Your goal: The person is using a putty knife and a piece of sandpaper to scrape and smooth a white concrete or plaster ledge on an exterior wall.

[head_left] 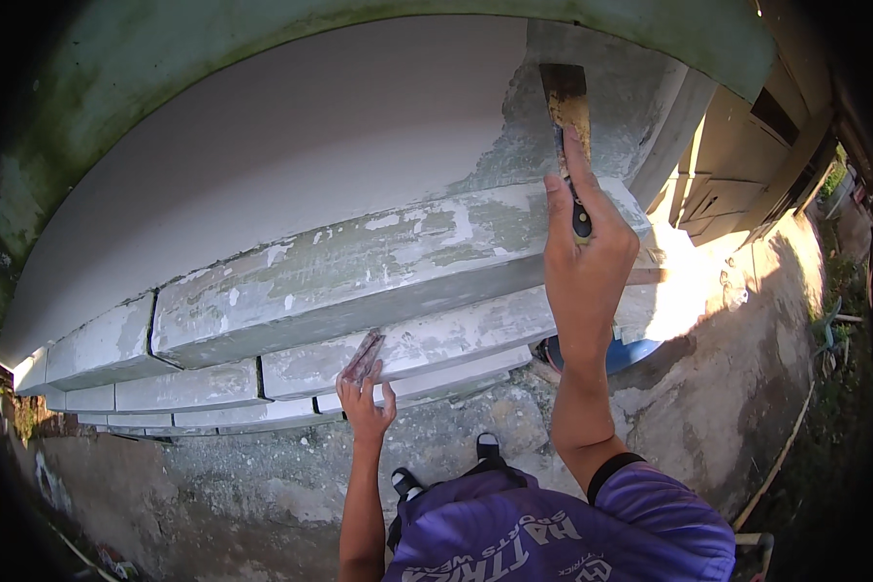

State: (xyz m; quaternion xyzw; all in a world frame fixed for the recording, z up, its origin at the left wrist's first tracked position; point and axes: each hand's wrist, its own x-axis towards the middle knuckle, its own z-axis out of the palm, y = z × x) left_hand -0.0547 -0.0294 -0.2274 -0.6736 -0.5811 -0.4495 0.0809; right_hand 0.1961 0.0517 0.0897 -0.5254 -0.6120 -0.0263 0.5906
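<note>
My right hand (592, 252) is wrapped around the dark handle of a putty knife (566, 92), with the index finger stretched along its rusty, yellowish blade. The blade lies over a grey patch (606, 107) at the right end of the white wall (359, 126), where bare, mottled surface meets paint. Lower and to the left, my left hand (367, 403) has its fingers bent around a small flat pinkish-grey piece (364, 354), smeared and of a kind I cannot make out. That hand is at the face of a lower ledge (436, 339), below the upper ledge (359, 262) with its flaking paint.
A green, stained band (78, 97) curves over the top. Dark gaps split the stepped ledges. A blue round object (616, 354) shows partly behind my right forearm. Wooden panels (747, 145) stand at the right, beside sunlit ground. My feet are on rough concrete (514, 417).
</note>
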